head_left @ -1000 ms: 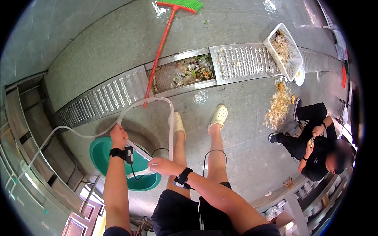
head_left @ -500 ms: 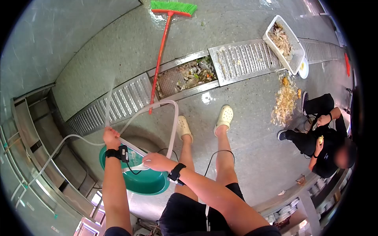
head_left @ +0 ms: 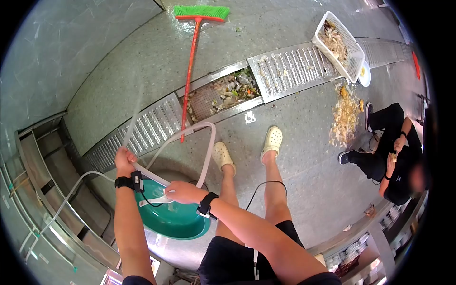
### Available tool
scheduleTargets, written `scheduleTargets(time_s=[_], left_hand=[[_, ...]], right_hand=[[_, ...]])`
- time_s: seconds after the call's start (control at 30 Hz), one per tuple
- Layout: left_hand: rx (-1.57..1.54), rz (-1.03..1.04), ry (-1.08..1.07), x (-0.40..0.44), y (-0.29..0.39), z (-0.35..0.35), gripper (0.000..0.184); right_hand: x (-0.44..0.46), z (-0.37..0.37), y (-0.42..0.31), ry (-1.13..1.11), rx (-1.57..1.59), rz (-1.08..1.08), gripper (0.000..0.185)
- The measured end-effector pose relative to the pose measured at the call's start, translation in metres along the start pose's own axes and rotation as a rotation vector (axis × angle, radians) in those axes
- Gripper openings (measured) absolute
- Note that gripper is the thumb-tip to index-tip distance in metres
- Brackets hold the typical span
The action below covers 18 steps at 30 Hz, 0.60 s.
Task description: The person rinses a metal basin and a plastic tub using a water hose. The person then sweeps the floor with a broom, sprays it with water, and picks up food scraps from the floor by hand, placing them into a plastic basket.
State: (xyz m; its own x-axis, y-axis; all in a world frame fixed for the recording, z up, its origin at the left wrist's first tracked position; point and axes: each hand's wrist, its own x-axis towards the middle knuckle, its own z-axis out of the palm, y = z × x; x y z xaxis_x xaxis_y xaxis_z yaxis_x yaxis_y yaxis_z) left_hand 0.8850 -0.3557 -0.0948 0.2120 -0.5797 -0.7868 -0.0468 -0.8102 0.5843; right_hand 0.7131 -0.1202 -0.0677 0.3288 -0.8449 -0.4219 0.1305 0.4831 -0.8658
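Note:
My left hand [head_left: 124, 159] is closed around a translucent hose [head_left: 209, 154] near its end, and a faint stream of water leaves it toward the floor by the drain. The hose loops up over the grating and back down near my right hand [head_left: 187, 193]. That hand is closed on a white utensil [head_left: 154, 200] with a slim handle; its exact kind is partly hidden by my fingers. Beneath both hands stands a green basin [head_left: 178, 232], with the utensil over its opening. Whether my right fingers also grip the hose, I cannot tell.
A red-handled broom [head_left: 191, 66] with green bristles lies across the drain channel [head_left: 294, 69]. Food scraps fill its uncovered section. A white basket [head_left: 354, 66] of scraps stands right, beside a scrap pile [head_left: 346, 118] on the floor. Another person [head_left: 403, 147] sits at far right.
Both my hands have moved slightly left, the left one also a little lower, and the water stream has shifted. At right, the other person's hands have come together.

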Motion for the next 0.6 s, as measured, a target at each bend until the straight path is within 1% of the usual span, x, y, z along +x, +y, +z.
scheduleTargets(time_s=[0.07, 0.17, 0.27, 0.37, 0.43, 0.53, 0.57, 0.6], left_hand=[[0.045, -0.073, -0.005, -0.01, 0.01, 0.011, 0.02], [0.236, -0.135, -0.038, -0.002, -0.002, 0.007, 0.021], [0.381, -0.109, -0.063, -0.012, -0.029, 0.018, 0.022], [0.386, -0.107, -0.076, -0.029, -0.056, 0.04, 0.022], [0.423, -0.099, -0.104, -0.051, -0.068, 0.063, 0.022], [0.525, -0.037, -0.067, -0.063, -0.092, 0.099, 0.022], [0.73, 0.183, -0.109, -0.046, -0.114, 0.094, 0.021], [0.923, 0.411, -0.15, -0.013, -0.151, 0.087, 0.021]], right_hand=[[-0.001, 0.003, 0.0, -0.007, 0.014, -0.008, 0.03], [-0.012, 0.008, 0.006, -0.038, 0.063, 0.003, 0.03], [-0.03, 0.017, 0.021, -0.081, 0.115, 0.015, 0.03], [-0.058, 0.015, 0.026, -0.118, 0.174, 0.059, 0.031], [-0.08, 0.011, 0.028, -0.099, 0.195, 0.078, 0.032], [-0.11, -0.009, 0.034, -0.052, 0.233, 0.121, 0.031], [-0.118, -0.016, 0.043, -0.045, 0.274, 0.121, 0.03], [-0.125, -0.026, 0.05, -0.04, 0.309, 0.119, 0.03]])
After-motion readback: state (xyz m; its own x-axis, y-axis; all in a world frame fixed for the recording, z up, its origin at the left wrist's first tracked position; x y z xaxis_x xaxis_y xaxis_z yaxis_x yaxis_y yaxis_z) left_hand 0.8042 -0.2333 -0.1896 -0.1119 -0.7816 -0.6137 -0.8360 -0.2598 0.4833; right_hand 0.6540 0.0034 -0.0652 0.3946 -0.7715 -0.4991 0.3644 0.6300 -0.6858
